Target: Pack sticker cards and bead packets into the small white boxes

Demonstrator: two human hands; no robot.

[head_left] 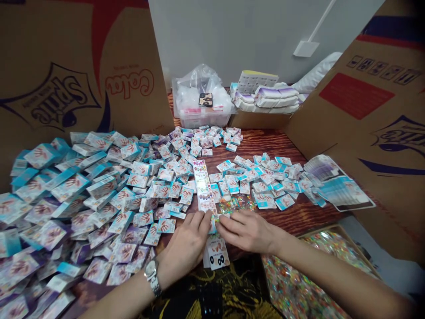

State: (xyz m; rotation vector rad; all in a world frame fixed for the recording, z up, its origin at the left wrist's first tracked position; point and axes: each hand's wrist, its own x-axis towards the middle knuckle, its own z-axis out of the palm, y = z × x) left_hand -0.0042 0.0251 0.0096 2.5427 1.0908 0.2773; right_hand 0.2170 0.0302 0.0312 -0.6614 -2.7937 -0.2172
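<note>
In front of me, my left hand (189, 239) and my right hand (247, 230) meet at a small white and light-blue box (213, 225). Fingers of both hands are bent and closed on its two sides; the fingertips partly cover it. Below the box lies a printed paper slip (217, 256) with small dark oval pictures. A long strip of colourful stickers (203, 186) extends away just beyond my left fingers. Clear packets of bright multicoloured bits (237, 203) lie right behind my right fingers.
A big heap of small hand-printed boxes (109, 190) covers the left side, with more boxes (265, 177) at right. Tall cardboard walls (126, 40) flank the table. Behind stand a plastic tub (204, 118) and stacked packs (275, 97). A carton of colourful packets (312, 266) sits lower right.
</note>
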